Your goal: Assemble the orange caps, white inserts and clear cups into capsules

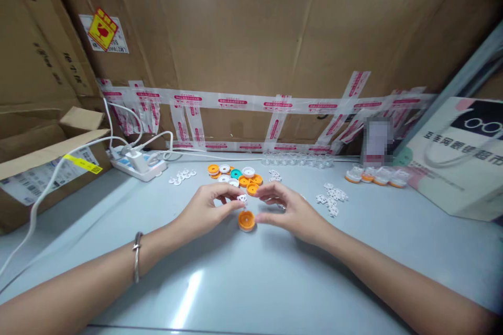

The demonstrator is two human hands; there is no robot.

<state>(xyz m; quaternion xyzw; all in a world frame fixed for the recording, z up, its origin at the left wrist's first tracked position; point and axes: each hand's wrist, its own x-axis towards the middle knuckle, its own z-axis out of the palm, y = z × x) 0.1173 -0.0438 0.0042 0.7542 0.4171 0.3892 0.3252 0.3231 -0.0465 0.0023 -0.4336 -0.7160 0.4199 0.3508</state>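
Observation:
Between the thumb and fingers of my left hand [214, 205] is a small white plastic piece [242, 199] with cut-outs. Just below it, an orange round cup [247, 221] stands on the table with its hollow side up. My right hand [285, 207] is to the right of that cup, thumb and fingers apart, with nothing visible between them. Its thumb tip is close to the cup's rim; whether they touch I cannot tell. Behind my hands lies a cluster of orange, white and teal round cups [236, 174].
Small white pieces lie at left [182, 177] and right [332, 199]. Clear plastic domes [297, 160] line the back, beside orange-based domed assemblies [377, 176]. A power strip [139, 165] with white cables, an open carton [51, 162] and a printed box [459, 162] flank the table.

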